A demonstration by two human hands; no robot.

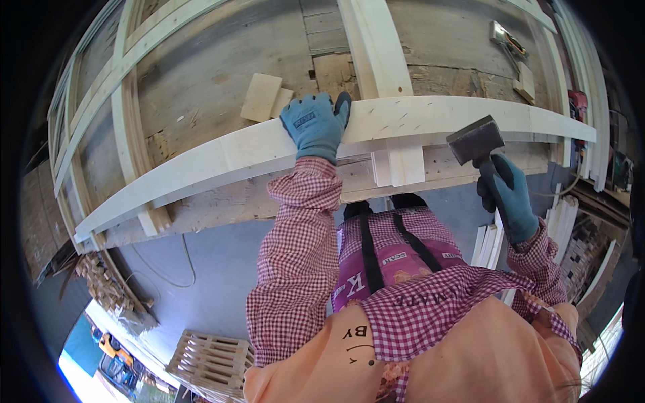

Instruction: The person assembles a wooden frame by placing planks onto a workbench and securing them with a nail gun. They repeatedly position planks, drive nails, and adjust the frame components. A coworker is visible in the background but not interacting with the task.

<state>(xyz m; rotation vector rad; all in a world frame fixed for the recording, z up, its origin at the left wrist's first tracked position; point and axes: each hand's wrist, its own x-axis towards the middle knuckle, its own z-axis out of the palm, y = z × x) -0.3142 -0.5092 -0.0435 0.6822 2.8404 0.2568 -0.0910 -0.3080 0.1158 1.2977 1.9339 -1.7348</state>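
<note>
A long pale wooden plank (228,146) lies across the slatted timber frame, looking bowed in this view. My left hand (312,127), in a blue-grey work glove, presses on it left of its middle, fingers curled over the far edge. Several short dark slanted marks show on the plank to the right of that hand; whether they are nails is too small to tell. In the same kind of glove, my right hand (514,201) grips the black handle of a hammer (476,140). Its dark, blocky head is raised near the plank's close edge, right of centre.
Loose wood blocks (261,96) lie on the worktop beyond the plank. A metal-headed tool (507,40) rests at the far right, by a wood offcut (524,84). A red tool (576,104) sits at the right edge. Scrap wood (111,289) and a slatted pallet (211,359) stand lower left.
</note>
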